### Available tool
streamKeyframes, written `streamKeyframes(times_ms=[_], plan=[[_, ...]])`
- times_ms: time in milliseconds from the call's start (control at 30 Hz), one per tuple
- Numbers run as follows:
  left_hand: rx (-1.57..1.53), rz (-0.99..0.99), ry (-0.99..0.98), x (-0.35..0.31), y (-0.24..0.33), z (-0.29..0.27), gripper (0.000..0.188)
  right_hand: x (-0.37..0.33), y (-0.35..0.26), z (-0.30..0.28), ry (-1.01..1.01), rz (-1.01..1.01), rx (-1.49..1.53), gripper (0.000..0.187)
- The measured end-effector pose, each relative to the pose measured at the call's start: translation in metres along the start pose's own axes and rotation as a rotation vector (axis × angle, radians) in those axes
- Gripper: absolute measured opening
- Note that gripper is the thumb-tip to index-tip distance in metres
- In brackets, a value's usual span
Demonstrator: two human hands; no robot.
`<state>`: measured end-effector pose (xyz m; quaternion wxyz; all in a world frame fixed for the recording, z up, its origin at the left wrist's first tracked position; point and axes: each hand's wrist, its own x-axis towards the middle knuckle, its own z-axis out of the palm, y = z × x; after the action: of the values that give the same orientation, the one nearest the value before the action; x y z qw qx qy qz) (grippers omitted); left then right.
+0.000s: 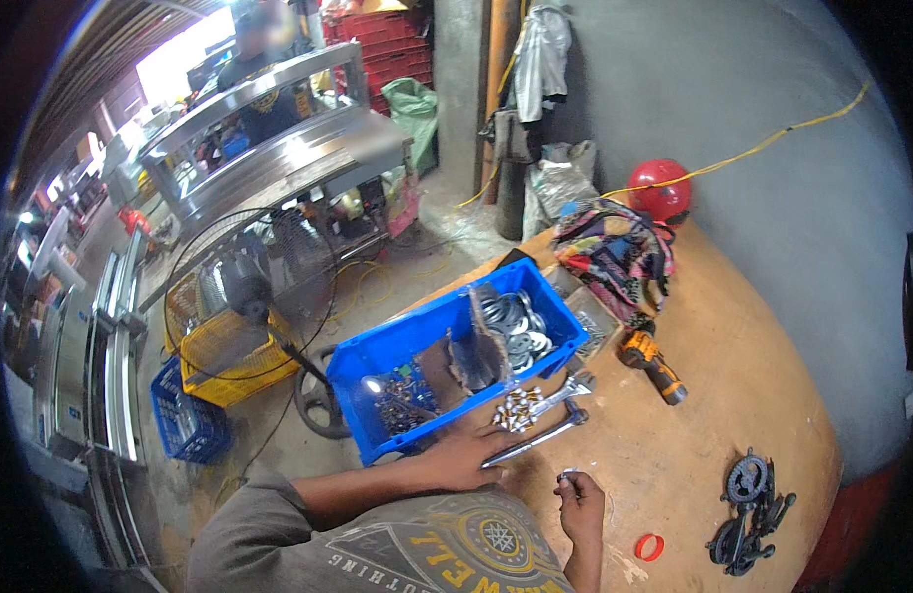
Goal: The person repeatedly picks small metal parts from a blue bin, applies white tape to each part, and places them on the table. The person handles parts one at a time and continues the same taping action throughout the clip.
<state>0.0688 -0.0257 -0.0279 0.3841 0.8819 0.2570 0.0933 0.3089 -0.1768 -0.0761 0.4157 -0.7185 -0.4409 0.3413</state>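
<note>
My left hand (473,457) lies palm down on the wooden table, its fingers stretched toward a small pile of silver and brass-coloured fittings (517,409). The handle end of a ratchet wrench (538,438) lies beside that hand. An adjustable wrench (565,391) rests just beyond it, next to the pile. Nearer the table's front, my right hand (581,509) is closed, pinching a small dark-and-silver metal piece (567,475) between thumb and fingers. Its exact kind is too small to make out.
A blue bin (350,379) holds metal washers (516,326) and small fasteners, split by cardboard. An orange-black cordless drill (656,367), red ring (649,547), black metal parts (748,514) and patterned cloth (620,252) lie rightward. A fan (247,292) stands left; a person works beyond.
</note>
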Motion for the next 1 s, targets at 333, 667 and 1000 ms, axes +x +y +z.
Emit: streamKeyframes(times_ms=[333, 667, 1000], plan=[[0.301, -0.404, 0.349, -0.053, -0.081, -0.103, 0.036, 0.023, -0.058, 0.046, -0.199, -0.094, -0.072, 0.014], [0.359, -0.453, 0.011, -0.075, -0.140, -0.040, 0.022, 0.055, -0.116, 0.079, -0.183, -0.210, -0.153, 0.014], [0.234, -0.498, -0.053, -0.071, -0.156, -0.045, 0.025, 0.128, -0.142, 0.117, 0.243, -0.387, -0.154, 0.019]])
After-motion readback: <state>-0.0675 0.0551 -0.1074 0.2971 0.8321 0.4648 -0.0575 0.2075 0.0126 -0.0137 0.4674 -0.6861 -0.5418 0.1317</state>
